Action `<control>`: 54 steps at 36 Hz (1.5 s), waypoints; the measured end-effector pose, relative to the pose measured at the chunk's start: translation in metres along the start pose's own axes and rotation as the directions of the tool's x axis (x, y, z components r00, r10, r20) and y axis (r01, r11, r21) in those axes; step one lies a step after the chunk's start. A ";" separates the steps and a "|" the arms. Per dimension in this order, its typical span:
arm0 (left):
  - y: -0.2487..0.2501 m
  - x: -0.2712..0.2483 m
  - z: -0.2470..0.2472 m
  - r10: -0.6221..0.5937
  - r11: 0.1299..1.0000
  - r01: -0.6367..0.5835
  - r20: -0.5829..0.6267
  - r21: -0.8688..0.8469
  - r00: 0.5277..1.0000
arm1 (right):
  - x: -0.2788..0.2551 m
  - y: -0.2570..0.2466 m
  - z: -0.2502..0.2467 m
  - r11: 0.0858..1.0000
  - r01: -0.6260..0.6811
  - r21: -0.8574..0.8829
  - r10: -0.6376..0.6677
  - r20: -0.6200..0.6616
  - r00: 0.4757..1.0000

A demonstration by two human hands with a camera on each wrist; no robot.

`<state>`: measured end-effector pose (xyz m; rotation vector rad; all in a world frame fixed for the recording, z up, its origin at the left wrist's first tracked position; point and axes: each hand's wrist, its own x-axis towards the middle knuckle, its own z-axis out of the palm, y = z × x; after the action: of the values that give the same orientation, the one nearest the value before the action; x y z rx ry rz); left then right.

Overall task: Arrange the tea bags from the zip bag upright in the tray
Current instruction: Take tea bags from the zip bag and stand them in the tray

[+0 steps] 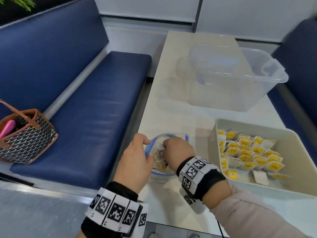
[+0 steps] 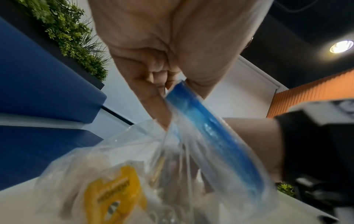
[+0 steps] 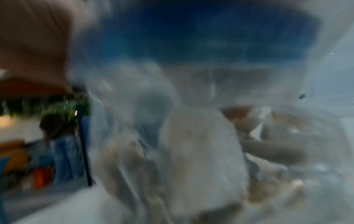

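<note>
Tea bags (image 1: 247, 152) tagged "TEA" in tray (image 1: 223, 124), left grip (image 1: 135, 162) pinching zip bag (image 2: 201, 121), right grip (image 1: 176, 150) unclear

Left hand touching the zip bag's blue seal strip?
Touching. The left wrist view shows the left hand pinching the blue seal strip of the zip bag between thumb and fingers.

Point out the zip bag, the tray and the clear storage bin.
zip bag (image 2: 208, 125): left wrist view, blue zipper strip.
tray (image 1: 216, 125): head view, far left rim.
clear storage bin (image 1: 267, 78): head view, right rim.
</note>
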<state>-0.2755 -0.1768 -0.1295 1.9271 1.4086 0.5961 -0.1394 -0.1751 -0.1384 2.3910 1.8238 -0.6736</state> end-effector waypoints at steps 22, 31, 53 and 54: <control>0.036 0.003 -0.013 0.078 0.697 -0.097 -0.060 -0.710 0.995 | -0.041 0.024 -0.045 0.344 0.135 0.929 0.036 -0.157 0.987; 0.055 0.007 -0.002 0.016 0.344 0.312 0.338 -0.885 0.941 | -0.053 0.023 -0.056 0.393 0.177 0.903 -0.003 -0.191 0.982; 0.050 0.010 0.012 -0.018 0.300 0.333 0.344 -0.894 0.939 | -0.049 0.042 -0.063 0.460 0.139 0.877 0.135 -0.223 0.965; 0.050 0.010 0.013 -0.025 0.294 0.331 0.339 -0.896 0.940 | -0.048 0.042 -0.063 0.451 0.146 0.881 0.139 -0.231 0.963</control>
<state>-0.2312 -0.1802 -0.1009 0.7756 0.7189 0.7781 -0.0908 -0.2125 -0.0726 3.2213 1.7980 -1.7956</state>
